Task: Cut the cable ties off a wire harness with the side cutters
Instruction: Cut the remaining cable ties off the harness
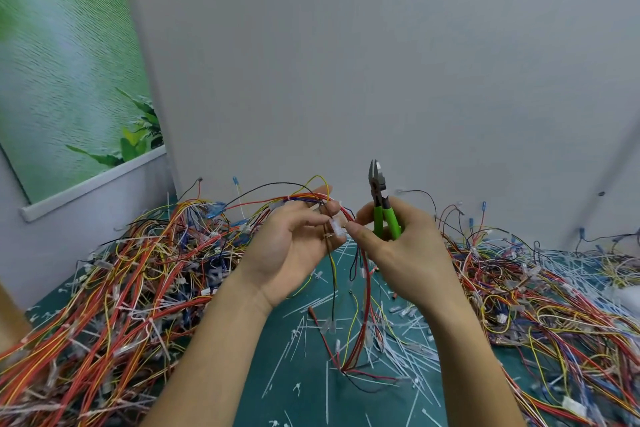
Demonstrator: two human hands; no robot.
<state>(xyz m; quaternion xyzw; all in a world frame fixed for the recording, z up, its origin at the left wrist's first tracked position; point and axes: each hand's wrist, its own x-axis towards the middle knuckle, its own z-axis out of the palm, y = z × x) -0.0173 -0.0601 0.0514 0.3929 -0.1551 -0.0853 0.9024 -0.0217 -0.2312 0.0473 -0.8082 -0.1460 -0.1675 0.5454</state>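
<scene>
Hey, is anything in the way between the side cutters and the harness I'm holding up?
Nothing visible. The side cutters in the right hand point upward, beside the wire harness held by the left hand, with only open air between blades and wires. The right thumb reaches toward a clear connector on the harness.

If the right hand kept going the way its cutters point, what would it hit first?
Probably just the grey wall: the right hand holds the side cutters tips up, and nothing shows above them, though depth is unclear.
</scene>
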